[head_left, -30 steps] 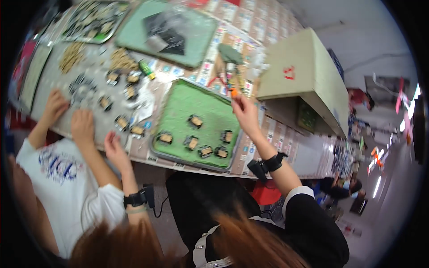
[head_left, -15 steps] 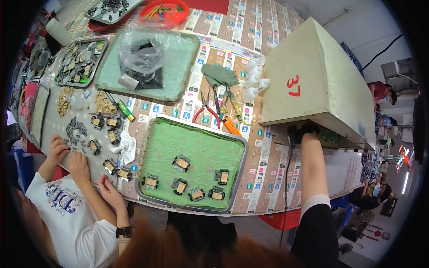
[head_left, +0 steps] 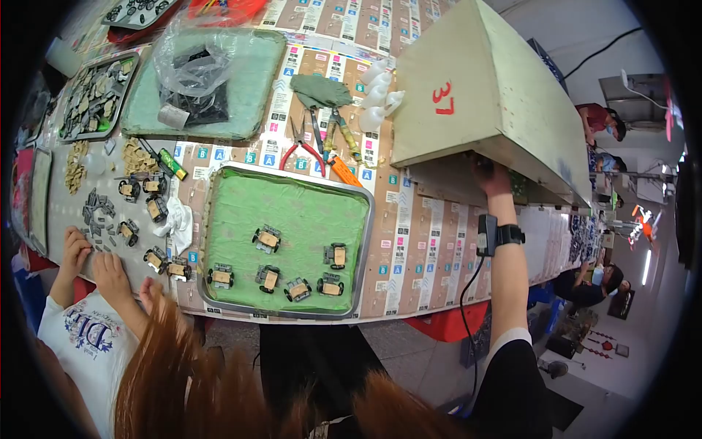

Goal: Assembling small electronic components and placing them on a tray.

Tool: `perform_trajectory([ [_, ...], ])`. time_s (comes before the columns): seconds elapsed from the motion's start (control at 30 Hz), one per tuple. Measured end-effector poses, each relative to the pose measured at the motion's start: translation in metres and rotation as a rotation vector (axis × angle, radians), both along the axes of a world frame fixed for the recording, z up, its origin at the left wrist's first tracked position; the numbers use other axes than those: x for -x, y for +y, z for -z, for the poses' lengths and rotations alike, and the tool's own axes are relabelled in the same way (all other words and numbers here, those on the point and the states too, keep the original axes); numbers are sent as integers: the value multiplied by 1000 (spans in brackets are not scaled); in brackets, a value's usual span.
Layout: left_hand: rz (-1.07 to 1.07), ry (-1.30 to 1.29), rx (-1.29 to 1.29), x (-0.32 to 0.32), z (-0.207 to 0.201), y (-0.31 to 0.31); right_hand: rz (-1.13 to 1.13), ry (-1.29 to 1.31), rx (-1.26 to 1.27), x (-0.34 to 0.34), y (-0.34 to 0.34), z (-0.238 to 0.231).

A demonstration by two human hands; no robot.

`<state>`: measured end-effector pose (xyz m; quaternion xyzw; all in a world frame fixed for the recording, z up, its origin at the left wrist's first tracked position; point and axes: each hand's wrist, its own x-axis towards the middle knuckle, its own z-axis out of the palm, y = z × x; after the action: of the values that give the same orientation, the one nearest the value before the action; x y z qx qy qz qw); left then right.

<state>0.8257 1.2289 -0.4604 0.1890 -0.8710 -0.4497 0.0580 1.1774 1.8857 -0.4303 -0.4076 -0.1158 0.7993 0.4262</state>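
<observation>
Inside the cream, angular, open-fronted box, your nearer right hand sits, grip unreadable; left of the green-lined metal tray, your left hand is unclear too.

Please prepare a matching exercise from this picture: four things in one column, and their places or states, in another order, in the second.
Things
1. Right hand
2. White cloth
3. Orange tool
4. Nearest tray

Places or states
A. Beside the red-handled pliers
B. Carrying six small wheeled models
C. At the opening of the cream box
D. Crumpled, to the left of the nearest tray

Pairs: 1-C, 2-D, 3-A, 4-B
</observation>
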Motion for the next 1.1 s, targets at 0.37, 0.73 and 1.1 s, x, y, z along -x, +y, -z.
perform_trajectory([
  [0.37, 101, 206, -334, -55, -85, -21, -307, -23, 153, 67, -210, -115],
  [0.73, 174, 133, -351, -86, -129, -29, -1190, 20, -64, 244, -426, -168],
  [1.1, 17, 292, -130, -36, -77, -47, -1445, -283, -867, 390, -580, -115],
])
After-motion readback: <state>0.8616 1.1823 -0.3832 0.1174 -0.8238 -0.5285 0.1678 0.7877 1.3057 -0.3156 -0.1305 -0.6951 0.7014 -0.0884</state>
